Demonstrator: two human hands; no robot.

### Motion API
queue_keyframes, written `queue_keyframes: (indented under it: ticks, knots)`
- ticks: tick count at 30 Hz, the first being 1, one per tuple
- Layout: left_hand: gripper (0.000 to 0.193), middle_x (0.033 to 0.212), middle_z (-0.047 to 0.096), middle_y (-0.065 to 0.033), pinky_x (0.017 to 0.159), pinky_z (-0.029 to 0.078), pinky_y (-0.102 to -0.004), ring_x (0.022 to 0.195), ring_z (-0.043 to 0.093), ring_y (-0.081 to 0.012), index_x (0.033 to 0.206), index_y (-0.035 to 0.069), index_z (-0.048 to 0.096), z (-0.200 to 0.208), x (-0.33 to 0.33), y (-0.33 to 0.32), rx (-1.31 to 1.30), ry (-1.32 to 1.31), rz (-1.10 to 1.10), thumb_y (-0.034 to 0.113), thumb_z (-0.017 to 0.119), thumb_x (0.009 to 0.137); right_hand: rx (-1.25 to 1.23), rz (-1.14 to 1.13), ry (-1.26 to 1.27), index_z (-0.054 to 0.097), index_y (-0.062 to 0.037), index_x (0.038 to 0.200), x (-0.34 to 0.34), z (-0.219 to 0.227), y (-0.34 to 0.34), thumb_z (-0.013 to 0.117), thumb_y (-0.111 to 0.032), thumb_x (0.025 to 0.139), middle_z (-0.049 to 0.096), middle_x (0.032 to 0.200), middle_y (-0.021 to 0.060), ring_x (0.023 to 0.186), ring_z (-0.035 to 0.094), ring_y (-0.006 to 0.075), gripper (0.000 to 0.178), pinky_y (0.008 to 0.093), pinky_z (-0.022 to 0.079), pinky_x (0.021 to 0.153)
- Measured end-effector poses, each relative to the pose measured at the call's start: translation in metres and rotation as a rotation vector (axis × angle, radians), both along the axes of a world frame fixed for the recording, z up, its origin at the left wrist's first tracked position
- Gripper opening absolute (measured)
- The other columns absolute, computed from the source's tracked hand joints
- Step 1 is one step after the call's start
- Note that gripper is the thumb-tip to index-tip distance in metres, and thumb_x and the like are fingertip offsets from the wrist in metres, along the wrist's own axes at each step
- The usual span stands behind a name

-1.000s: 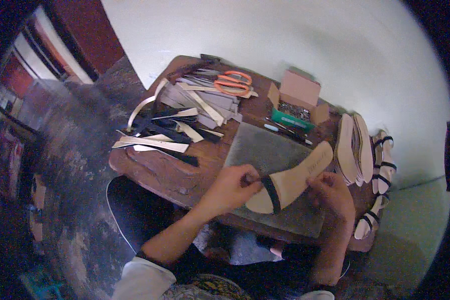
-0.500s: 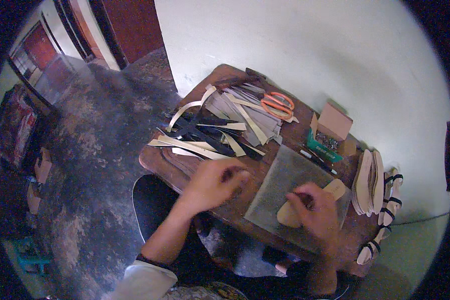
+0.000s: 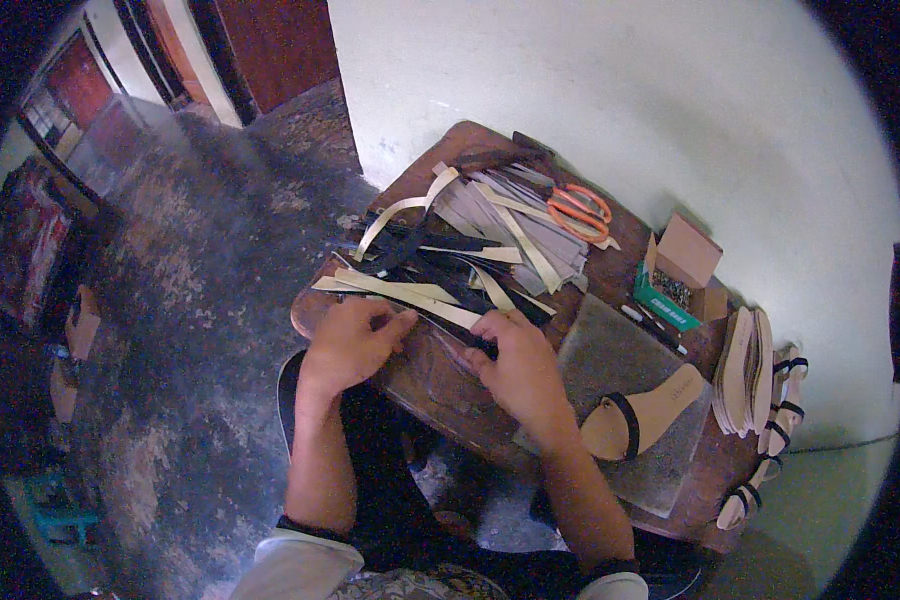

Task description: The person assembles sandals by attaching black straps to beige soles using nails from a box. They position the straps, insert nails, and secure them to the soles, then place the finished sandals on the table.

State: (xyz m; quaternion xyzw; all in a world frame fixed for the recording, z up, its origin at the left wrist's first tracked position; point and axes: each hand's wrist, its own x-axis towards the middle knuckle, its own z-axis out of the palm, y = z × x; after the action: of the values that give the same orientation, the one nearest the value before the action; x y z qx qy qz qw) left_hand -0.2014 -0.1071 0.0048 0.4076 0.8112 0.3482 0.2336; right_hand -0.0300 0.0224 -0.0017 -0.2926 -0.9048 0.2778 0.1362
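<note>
My right hand [image 3: 520, 375] is closed at the near edge of the strip pile, with a dark strap [image 3: 486, 349] between thumb and fingers. Its fingertips meet the end of a long cream strip [image 3: 410, 292]. To its left, my left hand [image 3: 353, 342] has thumb and fingers pressed together; whatever they hold is too small to name. Several black straps [image 3: 460, 268] lie tangled with cream ones just beyond both hands. Right of my right forearm, a tan sandal sole [image 3: 660, 405] with a black strap [image 3: 629, 425] across its front rests on a grey mat [image 3: 610, 345].
Orange-handled scissors [image 3: 580, 213] lie on grey strips [image 3: 530, 225] at the back of the wooden table [image 3: 445, 385]. A green box of small metal pieces [image 3: 670, 290], a pen [image 3: 633, 314], stacked soles [image 3: 745, 370] and strapped sandals [image 3: 785, 405] line the wall side.
My right hand has moved left from the sole to the strips, uncovering the sole's black strap. My left hand has shifted left and slightly down. The view has turned a little.
</note>
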Motion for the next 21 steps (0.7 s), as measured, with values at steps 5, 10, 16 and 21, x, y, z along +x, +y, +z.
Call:
queue_keyframes:
  ticks: [5,10,16,21]
  knots:
    - [0.042,0.061,0.064,-0.0104,0.056,0.047,-0.0339,0.059,0.064,-0.0196,0.074,0.000,0.069,-0.005,0.012,0.010,-0.095,-0.101,-0.068,0.039,0.060,0.088,-0.131,0.094,-0.056,0.064,-0.0031,0.091,0.016,0.011,0.003,0.076,-0.016,0.069,0.062,0.084,0.0132,0.083,0.063,0.0288,0.029,0.0391,0.050,0.074]
    - [0.043,0.065,0.065,-0.0067,0.051,0.046,-0.0280,0.060,0.061,-0.0111,0.074,0.000,0.068,0.004,0.032,0.019,-0.021,-0.452,-0.182,0.040,0.060,0.090,-0.207,0.056,0.002,0.064,-0.0037,0.089,0.054,0.036,-0.006,0.076,-0.015,0.068,0.061,0.083,0.0120,0.076,0.062,0.0273,0.027,0.0360,0.050,0.069]
    - [0.027,0.075,0.066,-0.0048,0.054,0.049,-0.0235,0.064,0.060,-0.0097,0.086,0.003,0.065,0.010,0.077,0.042,0.175,-0.878,-0.177,0.030,0.061,0.091,-0.122,-0.070,0.049,0.060,-0.0041,0.091,0.103,0.061,-0.015,0.075,-0.014,0.069,0.061,0.084,0.0128,0.076,0.061,0.0272,0.028,0.0371,0.049,0.068]
    - [0.019,0.076,0.066,-0.0052,0.057,0.051,-0.0244,0.064,0.061,-0.0102,0.089,0.003,0.064,0.000,0.107,0.054,0.265,-1.005,-0.172,0.021,0.063,0.091,-0.141,-0.169,0.079,0.060,-0.0039,0.088,0.136,0.069,-0.018,0.076,-0.011,0.070,0.060,0.079,0.0087,0.066,0.058,0.0188,0.025,0.0307,0.047,0.060]
